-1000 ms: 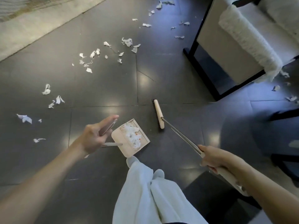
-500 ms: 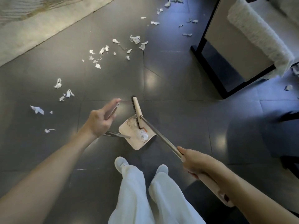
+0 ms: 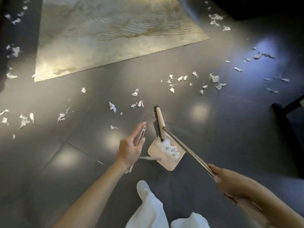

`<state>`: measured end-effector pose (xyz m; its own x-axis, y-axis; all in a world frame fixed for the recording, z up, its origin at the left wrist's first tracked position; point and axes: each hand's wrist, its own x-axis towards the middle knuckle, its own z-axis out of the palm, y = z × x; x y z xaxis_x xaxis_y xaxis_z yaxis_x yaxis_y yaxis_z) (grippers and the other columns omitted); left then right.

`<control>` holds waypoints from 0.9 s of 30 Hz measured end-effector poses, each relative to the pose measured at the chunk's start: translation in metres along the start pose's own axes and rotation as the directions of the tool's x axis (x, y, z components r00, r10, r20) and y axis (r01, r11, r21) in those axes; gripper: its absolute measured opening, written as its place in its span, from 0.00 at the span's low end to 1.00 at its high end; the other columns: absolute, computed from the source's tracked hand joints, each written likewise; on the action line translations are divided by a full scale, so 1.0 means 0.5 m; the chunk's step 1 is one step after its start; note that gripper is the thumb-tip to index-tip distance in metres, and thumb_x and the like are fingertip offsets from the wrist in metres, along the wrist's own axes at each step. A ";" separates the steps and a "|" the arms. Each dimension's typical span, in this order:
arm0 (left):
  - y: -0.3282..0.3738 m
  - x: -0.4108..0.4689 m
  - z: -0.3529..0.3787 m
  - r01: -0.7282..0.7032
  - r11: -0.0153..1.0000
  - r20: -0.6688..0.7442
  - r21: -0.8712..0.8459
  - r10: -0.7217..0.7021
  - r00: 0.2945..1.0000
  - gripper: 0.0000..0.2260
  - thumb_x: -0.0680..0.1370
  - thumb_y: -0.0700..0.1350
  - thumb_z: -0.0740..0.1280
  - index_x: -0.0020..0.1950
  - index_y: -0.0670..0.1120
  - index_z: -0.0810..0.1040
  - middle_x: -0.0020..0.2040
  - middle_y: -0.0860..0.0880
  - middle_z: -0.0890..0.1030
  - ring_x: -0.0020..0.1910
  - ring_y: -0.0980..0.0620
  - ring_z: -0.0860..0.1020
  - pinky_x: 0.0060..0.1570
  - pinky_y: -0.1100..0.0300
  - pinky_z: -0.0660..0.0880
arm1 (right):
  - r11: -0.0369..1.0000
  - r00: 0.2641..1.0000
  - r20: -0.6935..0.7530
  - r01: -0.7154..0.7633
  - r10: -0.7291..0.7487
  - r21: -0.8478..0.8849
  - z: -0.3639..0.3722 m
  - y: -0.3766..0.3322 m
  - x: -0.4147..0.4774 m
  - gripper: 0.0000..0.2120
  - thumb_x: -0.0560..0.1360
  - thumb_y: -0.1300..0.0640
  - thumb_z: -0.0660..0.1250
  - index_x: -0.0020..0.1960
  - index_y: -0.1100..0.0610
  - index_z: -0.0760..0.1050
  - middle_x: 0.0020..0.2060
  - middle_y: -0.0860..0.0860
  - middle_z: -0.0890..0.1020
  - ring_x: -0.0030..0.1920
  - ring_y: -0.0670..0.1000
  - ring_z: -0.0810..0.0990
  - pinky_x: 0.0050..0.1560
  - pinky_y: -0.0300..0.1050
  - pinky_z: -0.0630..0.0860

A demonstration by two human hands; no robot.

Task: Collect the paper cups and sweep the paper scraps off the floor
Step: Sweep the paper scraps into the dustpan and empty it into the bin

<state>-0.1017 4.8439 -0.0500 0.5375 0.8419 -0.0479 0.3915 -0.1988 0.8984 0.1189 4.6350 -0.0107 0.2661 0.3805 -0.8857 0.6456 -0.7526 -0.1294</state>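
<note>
Nearest the camera hung two white trouser legs [image 3: 148, 211], with one white shoe [image 3: 142, 186] planted on the dark tiled floor [image 3: 74, 162]. To the right, the right hand [image 3: 230, 183], blurred, was curled round the metal shaft of the broom [image 3: 185, 148], which slanted up and left from it. To the left, the left hand [image 3: 130, 148] had its fingers straight and close together, the thumb set a little apart. The top of the dustpan handle [image 3: 143, 131] lay against those fingers, and whether the thumb pressed on it could not be told.

Between the two hands stood the beige dustpan [image 3: 162, 159], its thin rod running back under the left hand. A heap of white paper scraps [image 3: 169, 148] lay inside it, at the end nearer the broom. The wooden broom head [image 3: 160, 122] stood just at that end, its lower tip touching the heap, dark bristles turned left.

Beyond the broom head, loose scraps [image 3: 112, 106] were scattered over the tiles, some just past it, more in a cluster [image 3: 213, 78] to the right and others well out to the left. A dark furniture leg [image 3: 286, 122] crossed the right edge. Farthest off lay a pale rug [image 3: 115, 38] with fine wavy lines, and more scraps lay past its corners.
</note>
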 end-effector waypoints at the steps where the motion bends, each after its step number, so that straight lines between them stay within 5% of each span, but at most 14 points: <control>1: -0.012 0.005 -0.031 0.027 1.000 -0.054 -0.006 -0.027 0.998 0.27 0.76 0.32 0.67 0.64 0.61 0.69 0.52 0.78 0.72 0.55 0.78 0.70 0.52 0.82 0.64 | 1.000 1.000 -0.001 0.016 -0.016 0.006 -0.015 -0.037 0.013 0.31 0.78 0.59 0.52 0.77 0.40 0.49 0.41 0.47 0.78 0.29 0.43 0.77 0.27 0.34 0.71; 8: -0.111 0.060 -0.214 0.190 0.981 -0.249 0.023 -0.179 0.952 0.26 0.78 0.38 0.66 0.61 0.69 0.68 0.58 0.69 0.74 0.53 0.81 0.68 0.49 0.82 0.64 | 0.989 0.988 -0.037 0.148 -0.148 -0.019 -0.146 -0.269 0.109 0.32 0.78 0.61 0.55 0.78 0.46 0.48 0.38 0.50 0.76 0.27 0.46 0.73 0.28 0.38 0.73; 12: -0.173 0.105 -0.293 0.266 0.962 -0.356 0.065 -0.227 0.907 0.24 0.77 0.37 0.67 0.66 0.62 0.71 0.61 0.60 0.76 0.53 0.72 0.72 0.52 0.72 0.69 | 0.972 0.979 -0.102 0.156 -0.176 -0.175 -0.245 -0.380 0.203 0.36 0.75 0.66 0.59 0.78 0.50 0.50 0.46 0.56 0.77 0.29 0.48 0.74 0.29 0.41 0.74; 16: -0.221 0.151 -0.365 0.297 0.953 -0.427 0.062 -0.244 0.871 0.27 0.76 0.32 0.67 0.63 0.63 0.73 0.60 0.63 0.75 0.55 0.77 0.71 0.51 0.83 0.63 | 0.945 0.964 -0.165 0.153 -0.207 -0.289 -0.369 -0.480 0.335 0.33 0.70 0.69 0.62 0.73 0.55 0.61 0.50 0.59 0.78 0.38 0.54 0.77 0.27 0.39 0.70; 18: -0.243 0.173 -0.398 0.364 0.930 -0.455 0.048 -0.304 0.837 0.30 0.76 0.33 0.66 0.61 0.71 0.71 0.61 0.60 0.77 0.55 0.70 0.74 0.51 0.79 0.66 | 0.942 0.955 -0.203 0.151 -0.218 -0.301 -0.431 -0.530 0.404 0.29 0.72 0.67 0.61 0.72 0.56 0.62 0.44 0.57 0.78 0.34 0.53 0.76 0.21 0.36 0.67; 22: -0.283 0.216 -0.445 0.497 0.866 -0.464 0.056 -0.418 0.781 0.31 0.77 0.38 0.67 0.60 0.77 0.68 0.60 0.51 0.81 0.58 0.44 0.77 0.53 0.50 0.76 | 0.956 0.963 -0.207 0.115 -0.175 -0.271 -0.515 -0.623 0.526 0.22 0.75 0.65 0.58 0.69 0.58 0.66 0.34 0.55 0.72 0.27 0.51 0.74 0.14 0.33 0.62; 27: -0.317 0.273 -0.498 0.519 0.848 -0.426 0.107 -0.433 0.795 0.30 0.77 0.40 0.68 0.63 0.76 0.66 0.59 0.53 0.81 0.49 0.46 0.81 0.40 0.56 0.74 | 0.974 0.999 -0.035 0.024 -0.032 -0.225 -0.531 -0.703 0.612 0.15 0.68 0.71 0.64 0.54 0.63 0.71 0.30 0.57 0.74 0.28 0.54 0.74 0.24 0.35 0.70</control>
<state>-0.2761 5.1152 -0.0904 -0.0605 0.9686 -0.2412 0.6911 0.2150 0.6900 0.1635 5.1585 -0.1180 0.2697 0.4230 -0.8651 0.7962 -0.6032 -0.0467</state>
